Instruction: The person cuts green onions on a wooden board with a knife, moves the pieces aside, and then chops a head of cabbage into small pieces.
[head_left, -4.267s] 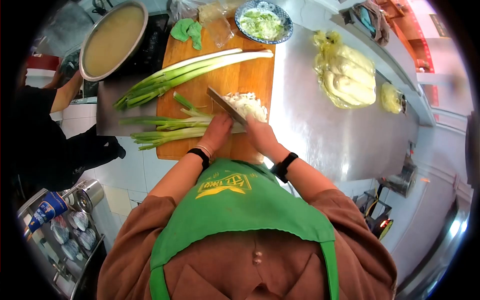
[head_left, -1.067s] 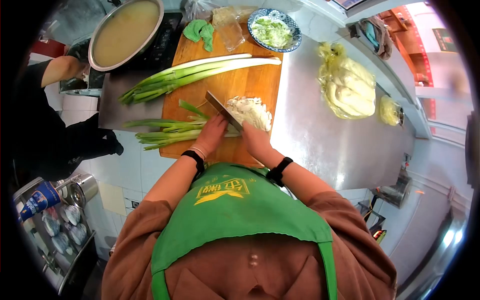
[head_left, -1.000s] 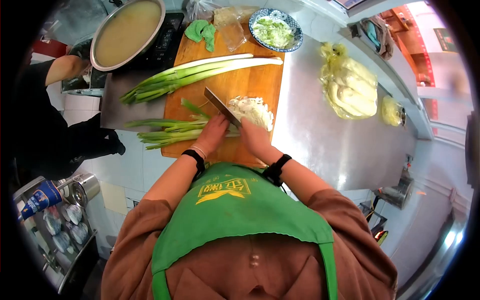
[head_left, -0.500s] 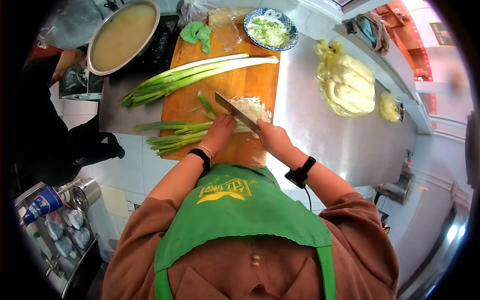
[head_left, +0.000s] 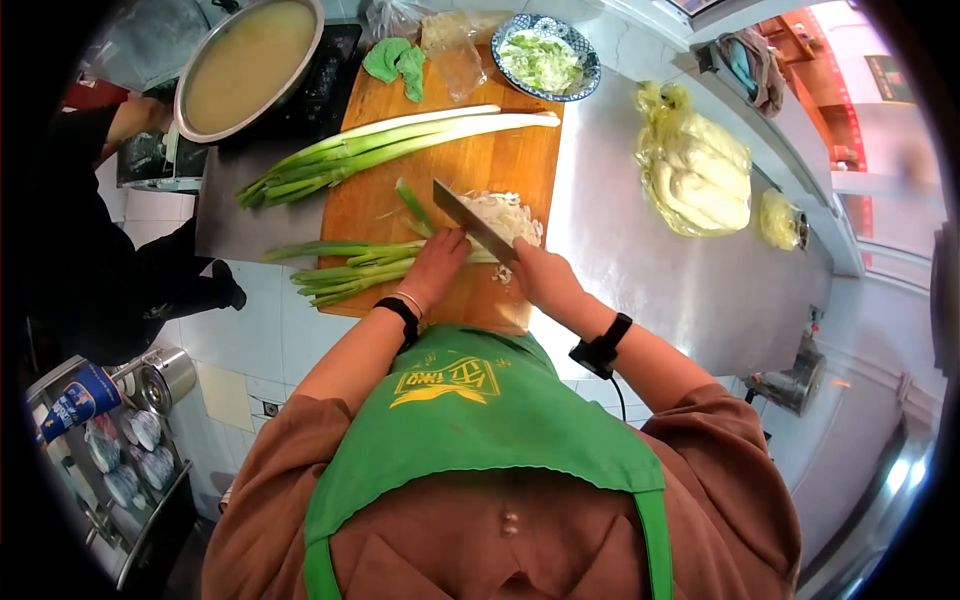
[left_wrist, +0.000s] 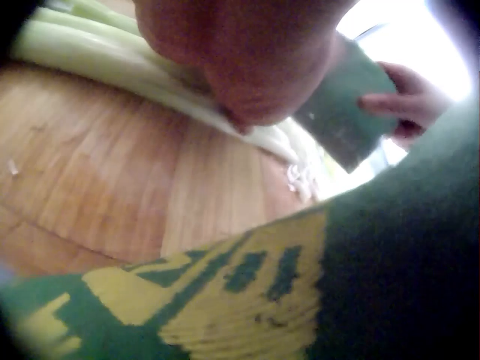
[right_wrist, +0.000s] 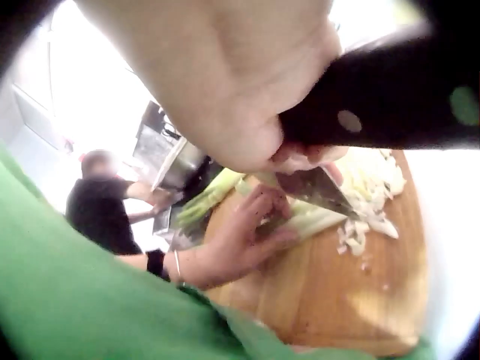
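Observation:
My right hand [head_left: 552, 284] grips a broad-bladed kitchen knife [head_left: 472, 220]; its black handle [right_wrist: 390, 94] shows large in the right wrist view. The blade slants across the white ends of green onions [head_left: 362, 272] lying on the wooden cutting board [head_left: 490, 308]. My left hand [head_left: 437, 270] holds those stalks down, its bent fingers close beside the blade. Chopped white onion [head_left: 518, 212] lies in a heap just beyond the knife. In the left wrist view my hand covers part of the pale stalks [left_wrist: 97, 60].
More whole green onions [head_left: 400, 142] lie across the board's far half. Behind stand a patterned bowl [head_left: 595, 75] of chopped greens and a green cloth [head_left: 395, 65]. A large pot [head_left: 250, 70] sits back left, near another person [head_left: 80, 230]. A yellow bag [head_left: 695, 170] lies right.
Compared with a second ago, my right hand and the knife are farther right, and my left hand has shifted slightly right along the stalks. The other person's arm has moved beside the pot.

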